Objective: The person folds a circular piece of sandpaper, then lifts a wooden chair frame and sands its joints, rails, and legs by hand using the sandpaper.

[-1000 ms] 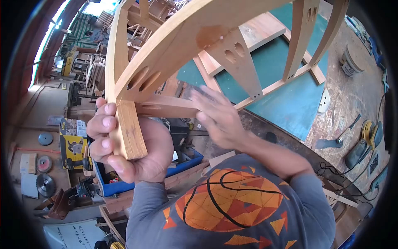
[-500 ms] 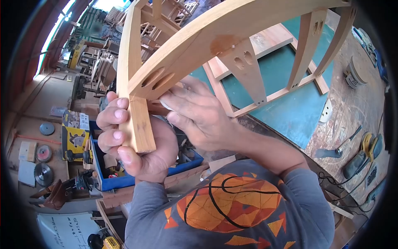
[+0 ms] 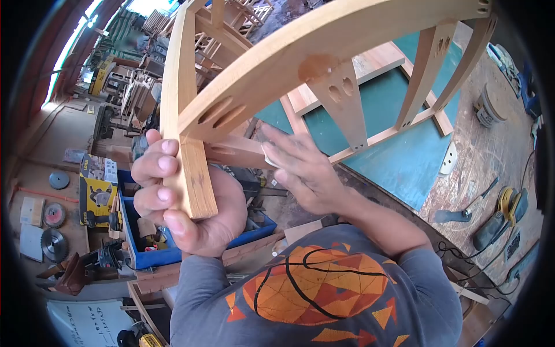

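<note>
My left hand (image 3: 196,214) is wrapped round the lower end of a wooden chair leg (image 3: 179,98), thumb in front and fingers on the far side. A curved wooden rail (image 3: 266,63) with oval pocket holes meets this leg just above my grip. Behind that joint a lower rail (image 3: 245,151) runs to the right. My right hand (image 3: 303,173) lies along the lower rail, its fingers stretched together over a thin pale sheet (image 3: 267,156), possibly sandpaper. The sheet is mostly hidden by the fingers. Tapered slats (image 3: 341,101) join the curved rail to the frame's far side.
Right of the frame, a worktable (image 3: 462,202) with a green-blue top sheet (image 3: 399,173) carries a tub (image 3: 490,109), a brush (image 3: 468,211) and a power sander (image 3: 500,217). A blue tray (image 3: 156,257) of tools lies below my left hand. Saw blades (image 3: 54,246) lie at left.
My right hand has slid right along the lower rail, away from the leg joint, carrying the pale sheet and uncovering part of the rail. My left hand keeps its grip on the leg.
</note>
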`<state>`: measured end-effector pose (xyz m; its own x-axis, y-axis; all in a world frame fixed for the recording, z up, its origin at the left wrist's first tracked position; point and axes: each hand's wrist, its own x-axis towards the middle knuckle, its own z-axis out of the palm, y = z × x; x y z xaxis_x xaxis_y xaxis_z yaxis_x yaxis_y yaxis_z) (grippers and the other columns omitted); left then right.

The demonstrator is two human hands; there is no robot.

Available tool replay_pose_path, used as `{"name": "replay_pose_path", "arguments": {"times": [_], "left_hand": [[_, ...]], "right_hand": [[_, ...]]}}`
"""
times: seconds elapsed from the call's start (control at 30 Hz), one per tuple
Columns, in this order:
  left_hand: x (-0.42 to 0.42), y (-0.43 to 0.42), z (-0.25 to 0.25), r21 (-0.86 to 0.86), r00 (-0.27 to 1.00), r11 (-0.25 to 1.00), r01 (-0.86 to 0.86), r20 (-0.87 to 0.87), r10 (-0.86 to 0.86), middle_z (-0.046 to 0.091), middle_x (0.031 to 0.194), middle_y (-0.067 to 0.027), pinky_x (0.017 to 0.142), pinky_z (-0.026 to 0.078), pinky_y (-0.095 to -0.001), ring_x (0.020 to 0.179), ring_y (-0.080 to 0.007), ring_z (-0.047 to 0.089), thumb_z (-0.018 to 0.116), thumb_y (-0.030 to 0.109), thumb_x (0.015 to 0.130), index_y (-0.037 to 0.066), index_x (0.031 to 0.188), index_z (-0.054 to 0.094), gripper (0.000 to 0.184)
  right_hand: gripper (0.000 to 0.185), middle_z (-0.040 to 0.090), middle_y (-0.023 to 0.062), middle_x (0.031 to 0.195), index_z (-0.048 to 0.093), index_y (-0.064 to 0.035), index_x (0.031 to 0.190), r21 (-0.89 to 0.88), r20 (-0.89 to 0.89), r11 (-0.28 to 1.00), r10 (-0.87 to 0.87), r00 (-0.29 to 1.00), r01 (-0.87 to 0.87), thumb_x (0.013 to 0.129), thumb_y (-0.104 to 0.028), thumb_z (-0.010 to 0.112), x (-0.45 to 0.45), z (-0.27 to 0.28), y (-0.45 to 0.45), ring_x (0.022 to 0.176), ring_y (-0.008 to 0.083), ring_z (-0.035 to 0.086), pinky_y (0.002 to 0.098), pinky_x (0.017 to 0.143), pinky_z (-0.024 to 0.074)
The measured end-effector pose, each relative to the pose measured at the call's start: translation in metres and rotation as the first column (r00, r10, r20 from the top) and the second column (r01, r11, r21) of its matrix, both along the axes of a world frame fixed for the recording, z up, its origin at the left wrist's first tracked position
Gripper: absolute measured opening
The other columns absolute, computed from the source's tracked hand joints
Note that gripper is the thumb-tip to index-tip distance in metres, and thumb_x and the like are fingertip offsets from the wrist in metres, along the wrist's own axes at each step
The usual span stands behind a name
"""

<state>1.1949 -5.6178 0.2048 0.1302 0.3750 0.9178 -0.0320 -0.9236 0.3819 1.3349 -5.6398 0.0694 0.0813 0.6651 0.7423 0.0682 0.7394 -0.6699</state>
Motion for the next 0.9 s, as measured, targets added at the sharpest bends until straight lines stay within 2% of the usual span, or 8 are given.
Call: {"name": "replay_pose_path", "arguments": {"times": [0.1, 0.3, 0.37, 0.47, 0.6, 0.67, 0.8, 0.9], "left_hand": [[0.004, -0.001, 0.0, -0.009, 1.0, 1.0, 0.011, 0.003, -0.011, 0.055, 0.115, -0.0053, 0.129, 0.021, -0.0493, 0.122, -0.0234, 0.056, 0.061, 0.042, 0.097, 0.023, 0.105, 0.055, 0.021], [0.005, 0.005, -0.001, 0.079, 0.997, 0.994, 0.071, 0.037, -0.074, 0.065, 0.118, -0.0061, 0.127, 0.027, -0.0508, 0.123, -0.0272, 0.06, 0.054, 0.033, 0.099, 0.018, 0.107, 0.067, 0.021], [0.002, 0.002, -0.001, 0.045, 0.994, 0.994, 0.095, 0.045, -0.097, 0.065, 0.118, -0.0063, 0.126, 0.029, -0.0511, 0.124, -0.028, 0.059, 0.053, 0.033, 0.099, 0.018, 0.107, 0.067, 0.022], [0.004, 0.004, -0.002, 0.047, 0.992, 0.994, 0.094, 0.075, -0.098, 0.065, 0.118, -0.0065, 0.125, 0.031, -0.051, 0.125, -0.0287, 0.059, 0.051, 0.033, 0.099, 0.018, 0.107, 0.068, 0.024], [0.001, 0.006, -0.002, 0.066, 0.994, 0.994, 0.084, 0.066, -0.088, 0.067, 0.118, -0.0077, 0.124, 0.033, -0.0513, 0.124, -0.0301, 0.06, 0.05, 0.034, 0.099, 0.018, 0.106, 0.069, 0.026], [0.0, 0.005, -0.003, 0.064, 0.995, 0.996, 0.063, 0.072, -0.068, 0.067, 0.118, -0.0076, 0.123, 0.033, -0.0514, 0.123, -0.0304, 0.061, 0.05, 0.034, 0.099, 0.018, 0.106, 0.07, 0.026], [-0.004, 0.004, 0.0, 0.046, 0.993, 0.995, 0.084, 0.081, -0.088, 0.068, 0.117, -0.0066, 0.121, 0.035, -0.0522, 0.122, -0.0315, 0.062, 0.05, 0.035, 0.099, 0.019, 0.105, 0.07, 0.026], [-0.003, 0.005, -0.006, 0.042, 0.99, 0.997, 0.07, 0.122, -0.075, 0.068, 0.115, -0.006, 0.12, 0.036, -0.0529, 0.121, -0.0313, 0.063, 0.05, 0.036, 0.099, 0.019, 0.105, 0.07, 0.027]], "right_hand": [[0.041, 0.055, 0.019, 0.151, 0.066, 0.0002, 0.133, 0.07, 0.034, 0.997, 0.033, 0.999, -0.035, 0.093, -0.009, 0.067, 0.004, 0.045, 0.014, 0.113, 0.0354, 0.057, 0.0472, 0.109, 0.0411], [0.034, 0.059, 0.0202, 0.147, 0.069, 0.0002, 0.125, -0.064, -0.017, 0.998, 0.004, 1.0, -0.005, 0.093, -0.01, 0.066, -0.002, 0.006, -0.005, 0.109, 0.0321, 0.059, 0.0472, 0.104, 0.0426], [0.042, 0.056, 0.0211, 0.15, 0.064, -0.0014, 0.138, -0.04, 0.035, 0.999, -0.017, 0.999, 0.019, 0.097, -0.009, 0.063, 0.002, 0.012, -0.003, 0.113, 0.0365, 0.056, 0.0443, 0.102, 0.0454], [0.04, 0.061, 0.019, 0.146, 0.066, 0.0016, 0.134, 0.167, -0.003, 0.986, 0.002, 1.0, -0.001, 0.096, -0.008, 0.063, 0.001, 0.06, 0.021, 0.115, 0.0343, 0.058, 0.0446, 0.104, 0.0459], [0.04, 0.062, 0.0189, 0.144, 0.065, 0.0024, 0.136, 0.021, 0.0, 0.993, -0.113, 0.994, 0.113, 0.097, -0.008, 0.062, -0.012, -0.02, 0.002, 0.109, 0.0346, 0.06, 0.0428, 0.102, 0.0465], [0.04, 0.061, 0.0193, 0.145, 0.064, 0.0033, 0.136, -0.259, 0.065, 0.947, -0.179, 0.982, 0.19, 0.097, -0.008, 0.062, -0.016, -0.081, -0.014, 0.109, 0.0348, 0.061, 0.0428, 0.101, 0.0471], [0.04, 0.062, 0.019, 0.145, 0.064, 0.0048, 0.135, -0.268, 0.085, 0.937, -0.208, 0.974, 0.224, 0.097, -0.007, 0.062, -0.013, -0.037, -0.01, 0.11, 0.0348, 0.061, 0.0429, 0.102, 0.0471], [0.041, 0.062, 0.0196, 0.144, 0.063, 0.0047, 0.135, -0.066, -0.044, 0.982, -0.178, 0.983, 0.175, 0.096, -0.006, 0.062, -0.023, 0.007, -0.008, 0.109, 0.0357, 0.06, 0.0438, 0.101, 0.0471]]}}
